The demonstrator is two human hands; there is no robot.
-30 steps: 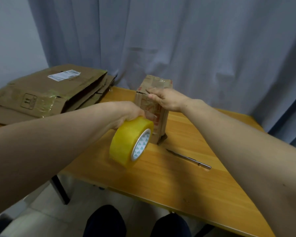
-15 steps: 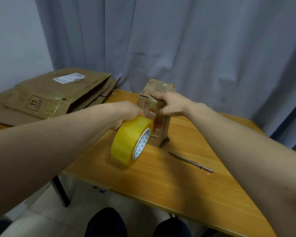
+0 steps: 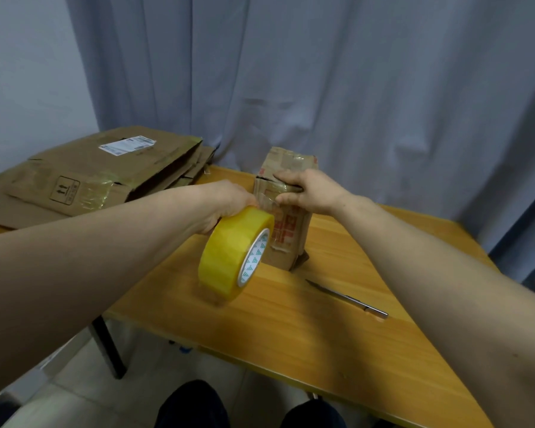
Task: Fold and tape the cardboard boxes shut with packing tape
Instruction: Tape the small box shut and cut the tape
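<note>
Small cardboard box [image 3: 288, 239] stands upright near the back of the desk [image 3: 322, 341]. Right hand [image 3: 311, 193] grips its top edge, thumb on the front. Left hand [image 3: 229, 200] holds the yellow tape roll [image 3: 232, 254] just beside the box. A box cutter [image 3: 348, 300] lies nearby.

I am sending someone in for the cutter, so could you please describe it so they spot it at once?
Start at the orange wooden table before the grey curtain. On its top, right of the small upright cardboard box and nearer the person, lies the cutter. It is the only slim, silvery metal thing there, flat and touching neither the box nor the yellow tape roll.
</note>
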